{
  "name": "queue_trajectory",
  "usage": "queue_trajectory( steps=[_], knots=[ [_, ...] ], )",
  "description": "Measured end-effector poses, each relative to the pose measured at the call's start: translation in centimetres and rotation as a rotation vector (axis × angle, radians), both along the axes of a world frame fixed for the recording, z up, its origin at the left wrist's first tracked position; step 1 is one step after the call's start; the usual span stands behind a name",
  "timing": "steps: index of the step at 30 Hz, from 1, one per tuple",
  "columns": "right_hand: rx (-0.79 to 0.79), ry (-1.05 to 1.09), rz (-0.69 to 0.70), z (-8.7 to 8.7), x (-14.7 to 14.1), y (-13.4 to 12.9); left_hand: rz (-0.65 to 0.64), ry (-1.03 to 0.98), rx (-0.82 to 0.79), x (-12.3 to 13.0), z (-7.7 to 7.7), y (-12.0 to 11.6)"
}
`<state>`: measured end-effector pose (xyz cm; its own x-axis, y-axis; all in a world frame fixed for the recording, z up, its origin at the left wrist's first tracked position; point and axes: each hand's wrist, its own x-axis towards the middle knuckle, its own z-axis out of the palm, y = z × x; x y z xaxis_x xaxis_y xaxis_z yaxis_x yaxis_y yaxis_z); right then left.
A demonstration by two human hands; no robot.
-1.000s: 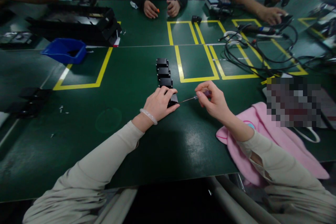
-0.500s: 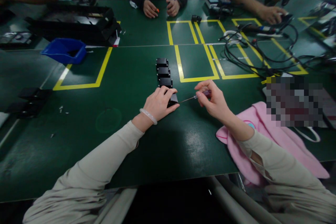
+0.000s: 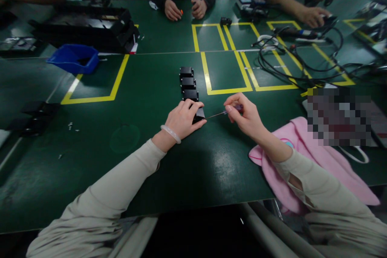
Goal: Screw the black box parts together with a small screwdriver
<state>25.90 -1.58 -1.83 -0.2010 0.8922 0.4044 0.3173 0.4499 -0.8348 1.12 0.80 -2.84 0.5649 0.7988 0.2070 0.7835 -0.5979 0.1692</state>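
1. The green table [image 3: 151, 84] spans the scene, with yellow tape marks on its top.
2. A pink cloth [image 3: 314, 169] lies at the near right, by the right forearm.
3. A blue bin [image 3: 72, 58] sits at the far left.
4. The right hand [image 3: 246, 115], fingers pinched nearly closed, grips a screwdriver [image 3: 238, 108] by its handle.
5. The left hand [image 3: 183, 119], partly curled, holds a black block [image 3: 199, 113] on the table between fingers and thumb.
6. Three more black blocks [image 3: 188, 83] stand in a row on its far side.
7. The screwdriver's thin shaft points left to the held block's near right corner; whether its tip touches is unclear.
8. Tiny metal pieces [image 3: 70, 125] lie at the left.
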Motion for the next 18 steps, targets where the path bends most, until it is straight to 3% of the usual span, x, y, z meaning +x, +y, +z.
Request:
queue_trajectory(
  steps=[18],
  knots=[
    [-0.036, 0.01, 0.011, 0.25, -0.1, -0.07, 0.001, 0.008, -0.023, 0.03, 0.04, 0.06]
  ],
)
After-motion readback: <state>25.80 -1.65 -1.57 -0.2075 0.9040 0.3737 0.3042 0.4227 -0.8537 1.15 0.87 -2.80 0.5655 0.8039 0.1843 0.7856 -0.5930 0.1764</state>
